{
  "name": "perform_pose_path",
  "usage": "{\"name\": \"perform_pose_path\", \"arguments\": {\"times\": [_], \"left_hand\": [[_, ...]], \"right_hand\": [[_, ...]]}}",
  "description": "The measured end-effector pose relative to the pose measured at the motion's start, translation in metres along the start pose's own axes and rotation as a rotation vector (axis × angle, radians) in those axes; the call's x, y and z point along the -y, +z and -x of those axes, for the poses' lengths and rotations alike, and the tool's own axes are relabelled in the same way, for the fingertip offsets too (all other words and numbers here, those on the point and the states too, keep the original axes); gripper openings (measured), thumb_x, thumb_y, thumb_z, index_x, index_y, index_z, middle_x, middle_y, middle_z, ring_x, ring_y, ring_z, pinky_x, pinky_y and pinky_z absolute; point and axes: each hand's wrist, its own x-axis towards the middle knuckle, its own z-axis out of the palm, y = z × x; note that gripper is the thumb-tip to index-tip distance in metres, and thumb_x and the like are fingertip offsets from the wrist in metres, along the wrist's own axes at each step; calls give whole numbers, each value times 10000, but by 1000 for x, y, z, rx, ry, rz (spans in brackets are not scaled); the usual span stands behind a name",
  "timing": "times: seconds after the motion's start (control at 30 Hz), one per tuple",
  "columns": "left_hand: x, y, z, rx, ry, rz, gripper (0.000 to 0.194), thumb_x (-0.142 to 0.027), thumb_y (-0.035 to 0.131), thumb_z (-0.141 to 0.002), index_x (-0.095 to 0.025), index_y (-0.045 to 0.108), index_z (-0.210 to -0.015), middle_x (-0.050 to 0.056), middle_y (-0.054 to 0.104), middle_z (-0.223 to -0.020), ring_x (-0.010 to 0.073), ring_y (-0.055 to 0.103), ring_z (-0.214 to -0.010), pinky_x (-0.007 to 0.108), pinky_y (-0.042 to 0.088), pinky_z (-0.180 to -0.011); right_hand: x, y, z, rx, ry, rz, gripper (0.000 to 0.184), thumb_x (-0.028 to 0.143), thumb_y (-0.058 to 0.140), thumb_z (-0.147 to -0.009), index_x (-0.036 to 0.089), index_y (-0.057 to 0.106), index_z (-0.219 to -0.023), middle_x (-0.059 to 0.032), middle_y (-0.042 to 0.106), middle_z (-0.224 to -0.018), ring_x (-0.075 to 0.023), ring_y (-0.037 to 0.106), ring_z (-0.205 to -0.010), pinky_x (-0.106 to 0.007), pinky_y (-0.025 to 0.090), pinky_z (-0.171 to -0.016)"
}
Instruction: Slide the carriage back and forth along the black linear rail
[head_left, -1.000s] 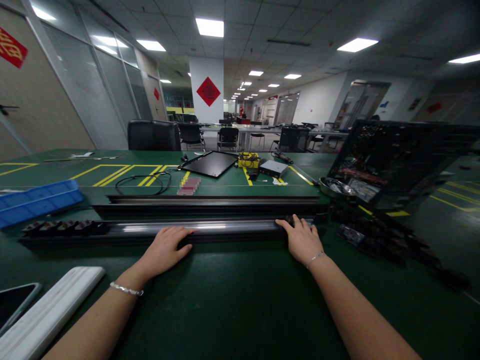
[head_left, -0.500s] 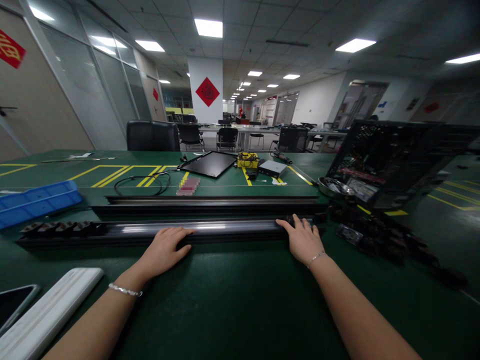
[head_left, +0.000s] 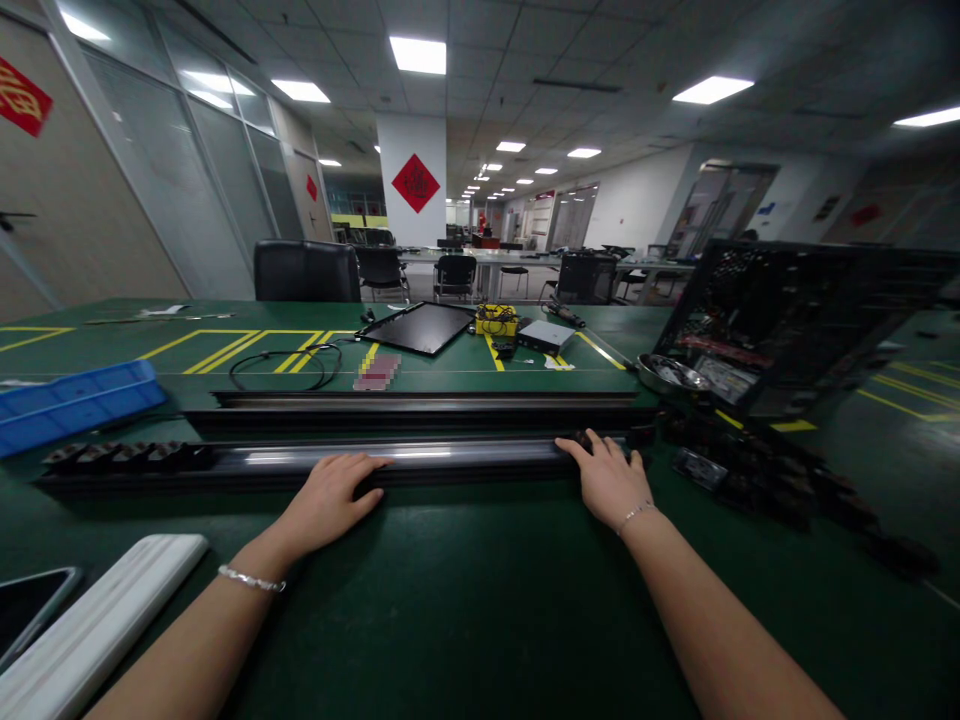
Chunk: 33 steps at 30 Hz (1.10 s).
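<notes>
Because the left hand (head_left: 326, 500) and the right hand (head_left: 607, 482) lie open on top, fingers spread and not closed around it, the long metal rail (head_left: 450, 455) seems free to lift. It looks stiff and probably heavy, with a smooth, shiny, perhaps slippery top, so a two-handed hold well apart suits it. It lies crosswise at 12 o'clock on the green surface (head_left: 465, 590). Just behind sits a second rail (head_left: 420, 400), with a blue tray (head_left: 75, 408) at 10 o'clock and a computer case (head_left: 795, 330) at 2 o'clock.

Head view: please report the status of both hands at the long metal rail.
Left hand flat on metal rail. Right hand resting on same rail, near its right end. Second rail lies parallel behind.
</notes>
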Motion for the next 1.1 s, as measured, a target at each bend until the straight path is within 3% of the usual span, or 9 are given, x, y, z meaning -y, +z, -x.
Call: {"name": "perform_pose_path", "arguments": {"times": [0.7, 1.1], "left_hand": [[-2, -2, -1, 16, -19, -4, 426, -407, 460, -829, -254, 527, -1221, 57, 617, -1170, 233, 533, -1095, 425, 355, -963], [-4, -4, -1, 9, -8, 5, 415, -399, 452, -834, -258, 521, -1219, 51, 624, -1145, 224, 540, -1073, 408, 361, -951]], "right_hand": [[-1, -6, 2, 16, 23, 0, 637, 84, 292, -844, 418, 281, -1386, -76, 261, -1485, -312, 282, -1320, -543, 249, -999], [-1, -8, 3, 63, 29, 15, 664, 85, 289, -840, 405, 210, -1416, -70, 229, -1500, -310, 291, -1314, -546, 255, -995]]}}
